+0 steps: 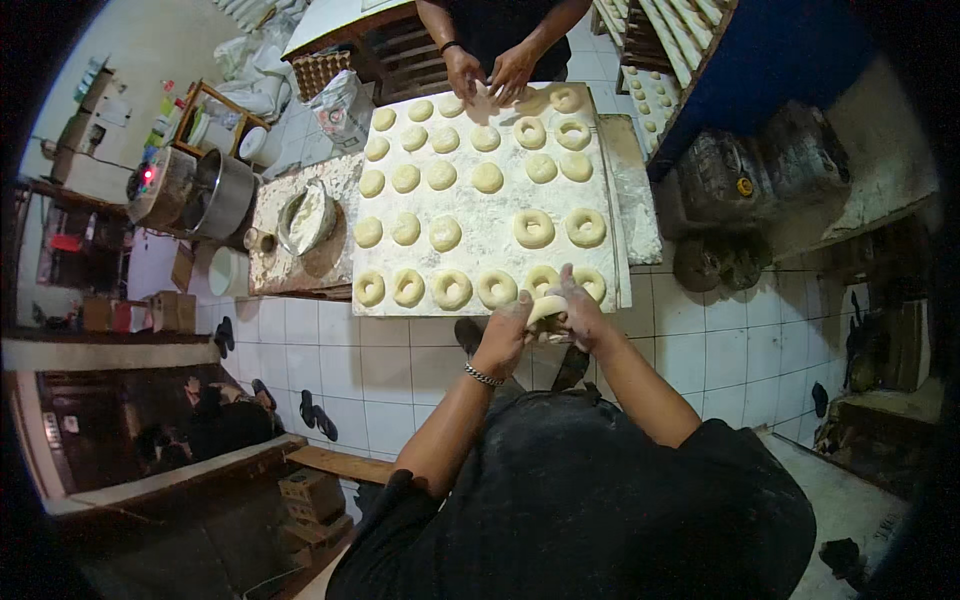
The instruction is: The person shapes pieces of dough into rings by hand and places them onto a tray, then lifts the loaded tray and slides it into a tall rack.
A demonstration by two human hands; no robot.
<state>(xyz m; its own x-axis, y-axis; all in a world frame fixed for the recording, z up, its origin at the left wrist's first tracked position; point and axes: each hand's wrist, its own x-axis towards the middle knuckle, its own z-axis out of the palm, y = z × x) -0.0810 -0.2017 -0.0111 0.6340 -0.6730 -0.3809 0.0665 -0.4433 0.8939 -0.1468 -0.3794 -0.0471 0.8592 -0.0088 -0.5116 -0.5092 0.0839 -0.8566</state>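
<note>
Just over the near edge of a floured board [490, 215], I hold a pale dough ring [547, 308] between both hands. My left hand [506, 334] is closed on its left side, with a chain bracelet at the wrist. My right hand [584, 315], dusted with flour, grips the other side; some fingers are hidden by the dough. On the board lie rows of dough pieces. Rings such as one dough ring [452, 289] line the near row and the right side, while flat rounds such as one dough round [441, 176] lie at the left and middle.
Across the board a co-worker's hands [490, 75] handle dough. A metal bowl of flour [306, 217] stands on a floured side table [275, 268] at left, near a mixer bowl [222, 192]. Dark containers [725, 180] sit at right; racks with trays [680, 35] stand far right.
</note>
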